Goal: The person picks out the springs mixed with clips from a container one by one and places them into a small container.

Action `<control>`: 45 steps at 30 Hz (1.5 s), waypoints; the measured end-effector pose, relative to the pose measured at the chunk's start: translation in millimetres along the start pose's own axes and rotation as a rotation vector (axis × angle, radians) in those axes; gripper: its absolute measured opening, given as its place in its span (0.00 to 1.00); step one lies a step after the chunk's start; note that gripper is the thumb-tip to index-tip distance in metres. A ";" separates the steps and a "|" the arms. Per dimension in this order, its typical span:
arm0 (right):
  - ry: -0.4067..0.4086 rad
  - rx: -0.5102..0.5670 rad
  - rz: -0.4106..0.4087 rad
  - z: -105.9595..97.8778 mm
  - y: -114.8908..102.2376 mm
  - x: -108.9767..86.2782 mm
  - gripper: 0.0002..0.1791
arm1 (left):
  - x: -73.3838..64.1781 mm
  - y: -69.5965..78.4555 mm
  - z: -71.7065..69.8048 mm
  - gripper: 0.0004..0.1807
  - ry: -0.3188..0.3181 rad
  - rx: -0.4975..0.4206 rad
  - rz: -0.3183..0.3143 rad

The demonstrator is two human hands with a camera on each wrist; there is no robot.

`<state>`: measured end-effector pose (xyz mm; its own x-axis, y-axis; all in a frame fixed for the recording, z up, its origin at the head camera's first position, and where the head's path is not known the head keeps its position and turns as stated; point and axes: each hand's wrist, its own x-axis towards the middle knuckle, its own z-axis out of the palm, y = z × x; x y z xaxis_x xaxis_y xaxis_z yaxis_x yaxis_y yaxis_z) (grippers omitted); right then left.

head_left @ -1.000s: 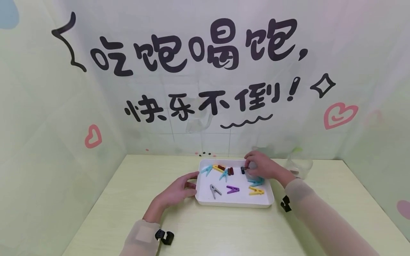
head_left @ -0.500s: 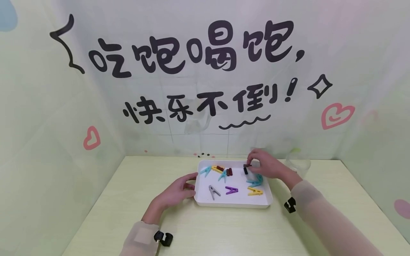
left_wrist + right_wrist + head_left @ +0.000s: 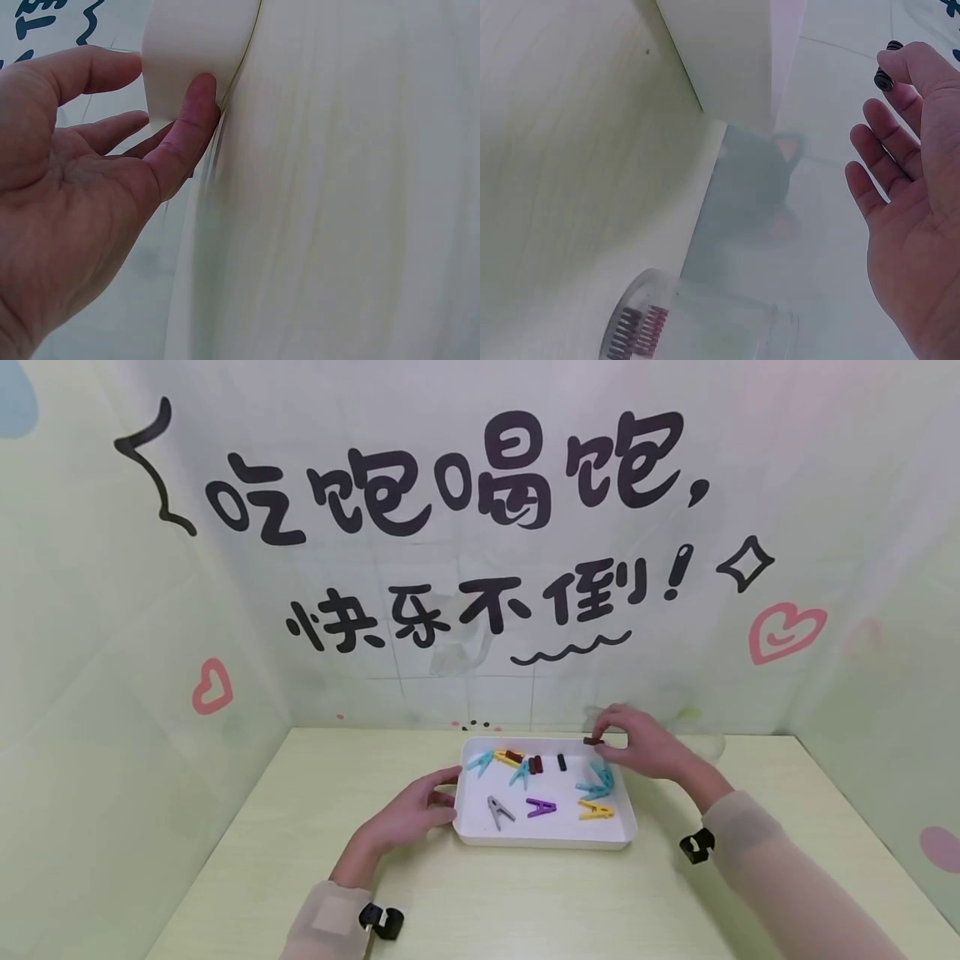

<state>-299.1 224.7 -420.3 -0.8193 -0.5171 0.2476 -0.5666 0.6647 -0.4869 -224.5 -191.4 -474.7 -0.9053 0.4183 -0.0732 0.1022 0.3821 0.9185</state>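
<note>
My right hand (image 3: 645,745) pinches a small dark ridged piece (image 3: 592,741) between thumb and index finger, over the back right corner of a white tray (image 3: 543,843). The right wrist view shows the piece's ribbed side (image 3: 884,79); the other fingers are half bent. My left hand (image 3: 408,814) touches the tray's left wall with extended fingers (image 3: 196,105). In the tray lie a black piece (image 3: 562,762), dark red pieces (image 3: 536,765), and several clothespins: purple (image 3: 542,807), grey (image 3: 499,812), yellow (image 3: 596,810) and light blue (image 3: 596,789).
A clear jar (image 3: 724,311) stands right of the tray, partly behind my right hand in the head view. It holds a dark and a reddish toothed piece (image 3: 651,331). The pale wooden table (image 3: 525,902) meets a printed wall sheet (image 3: 360,693) at the back.
My right hand has moved right and away from the tray's floor, carrying the dark ridged piece. The black piece is now uncovered. My left hand has stayed against the tray.
</note>
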 end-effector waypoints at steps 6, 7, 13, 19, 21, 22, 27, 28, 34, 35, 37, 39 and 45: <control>0.024 0.086 0.094 -11.5 5.5 -10.7 0.07 | 0.0 0.4 0.4 0.37 0.002 0.010 0.000; 0.032 0.083 0.095 -13.8 7.2 -12.3 0.07 | -0.1 0.5 0.5 0.37 0.003 0.011 -0.001; 0.103 -0.007 0.030 -28.8 21.8 -23.4 0.08 | -0.9 2.2 0.8 0.37 0.008 0.016 -0.009; 0.151 -0.029 0.059 -41.1 32.4 -38.5 0.08 | -1.5 2.9 1.2 0.37 0.017 0.022 -0.023; 0.166 -0.030 0.070 -45.5 35.5 -44.2 0.07 | -1.5 3.0 1.2 0.37 0.016 0.021 -0.023; 0.172 -0.035 0.073 -47.5 37.1 -47.2 0.07 | -1.5 3.1 1.1 0.37 0.015 0.020 -0.023; 0.216 -0.073 0.071 -54.4 46.3 -62.0 0.06 | -1.4 3.2 0.8 0.37 0.009 0.018 -0.023; 0.227 -0.078 0.068 -55.2 48.4 -64.8 0.06 | -1.4 3.3 0.7 0.37 0.009 0.017 -0.023; 0.258 -0.067 0.095 -58.8 64.0 -78.5 0.06 | -1.9 4.8 0.7 0.37 0.010 0.011 -0.025; 0.258 -0.067 0.102 -58.9 66.9 -80.1 0.06 | -2.1 5.0 0.8 0.37 0.011 0.010 -0.026; 0.263 -0.064 0.112 -58.9 72.6 -82.7 0.05 | -2.3 5.2 0.8 0.37 0.014 0.011 -0.025; 0.272 -0.066 0.122 -58.3 77.8 -85.1 0.04 | -2.4 5.3 0.7 0.37 0.012 0.008 -0.023; 0.298 -0.052 0.157 -54.8 89.5 -90.6 0.06 | -2.0 4.8 0.4 0.37 0.008 -0.002 -0.024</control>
<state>-280.3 360.6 -440.4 -0.8822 -0.2313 0.4102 -0.4290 0.7540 -0.4974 -222.1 -190.1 -470.3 -0.9107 0.4025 -0.0923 0.0797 0.3906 0.9171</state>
